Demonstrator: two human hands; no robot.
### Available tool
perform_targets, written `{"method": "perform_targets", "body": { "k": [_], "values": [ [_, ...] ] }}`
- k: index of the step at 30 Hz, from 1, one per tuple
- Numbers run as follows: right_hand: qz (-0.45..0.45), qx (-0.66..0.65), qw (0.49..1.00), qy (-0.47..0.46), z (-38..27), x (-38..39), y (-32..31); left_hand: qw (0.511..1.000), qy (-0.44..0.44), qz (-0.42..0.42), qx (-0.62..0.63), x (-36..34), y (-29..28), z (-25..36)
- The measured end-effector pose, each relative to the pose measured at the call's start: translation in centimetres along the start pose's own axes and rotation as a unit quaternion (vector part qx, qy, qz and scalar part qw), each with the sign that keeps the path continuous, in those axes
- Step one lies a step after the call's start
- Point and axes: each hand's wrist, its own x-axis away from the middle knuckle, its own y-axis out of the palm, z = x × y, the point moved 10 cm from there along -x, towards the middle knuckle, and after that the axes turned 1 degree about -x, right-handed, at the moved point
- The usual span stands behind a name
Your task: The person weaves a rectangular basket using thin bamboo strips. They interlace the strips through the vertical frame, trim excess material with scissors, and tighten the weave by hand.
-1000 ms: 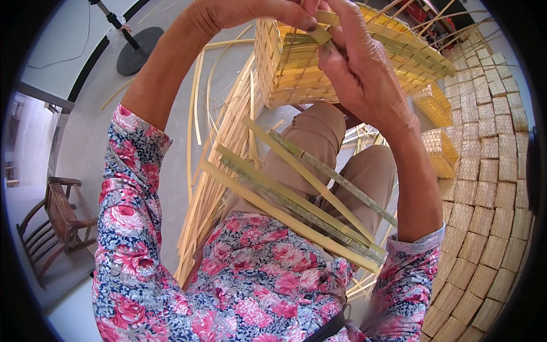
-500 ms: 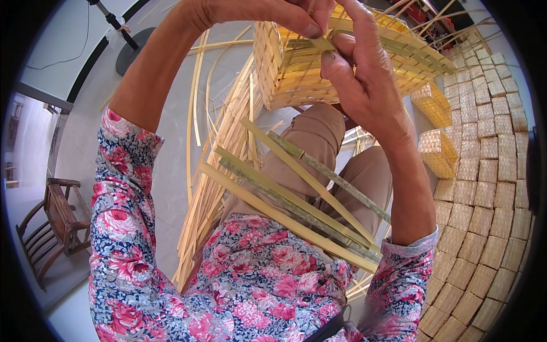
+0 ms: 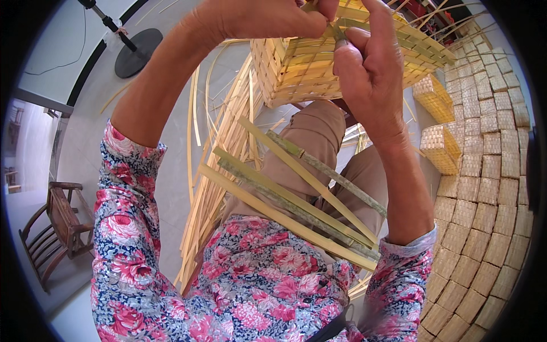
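Observation:
A partly woven bamboo basket (image 3: 296, 80) stands before me at the top, with loose strip ends sticking up from its far side. My right hand (image 3: 371, 74) is closed over its near rim, thumb and forefinger pinching a greenish bamboo strip (image 3: 340, 34). Just left of it, my left hand (image 3: 268, 18) is closed too, its thumb pressed towards the fingers on the same strip; its upper part is cut off by the picture's edge. Several cut bamboo strips (image 3: 259, 201) lie across my lap, some with green bark.
A bundle of long thin bamboo strips (image 3: 219, 159) lies on my left. Two small woven baskets (image 3: 441, 149) stand on the floor to the right, beside rows of many stacked ones (image 3: 490, 194). A wooden chair (image 3: 62, 222) and a round stand base (image 3: 138, 53) are on the left.
Both hands have shifted slightly: the left up and a little right, the right a little right and down. The strip between them has turned and shows less. The lap strips lie nearly as before.

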Motion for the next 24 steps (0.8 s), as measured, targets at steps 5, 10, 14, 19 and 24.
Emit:
{"method": "perform_targets", "body": {
  "k": [5, 10, 14, 19, 24],
  "values": [
    [0.008, 0.007, 1.000, 0.008, -0.3, 0.0, 0.0, 0.995, -0.005, 0.037, 0.092, 0.1, 0.2, -2.2],
    [-0.002, -0.024, 0.999, -0.042, 0.4, 0.2, 0.6, 0.992, -0.008, 0.122, 0.018, 0.4, -0.2, -1.0],
    [-0.033, -0.107, 0.986, -0.127, 0.9, 0.1, 2.5, 0.973, -0.070, 0.173, 0.136, 1.6, 0.3, -1.8],
    [-0.062, -0.120, 0.989, -0.055, 1.3, 0.5, 2.8, 0.957, -0.098, 0.129, 0.241, 3.3, 1.2, -2.7],
    [-0.015, -0.007, 0.999, -0.035, 1.2, 1.6, 0.9, 0.981, -0.117, 0.144, 0.060, 5.6, -0.5, -7.6]
  ]
}}
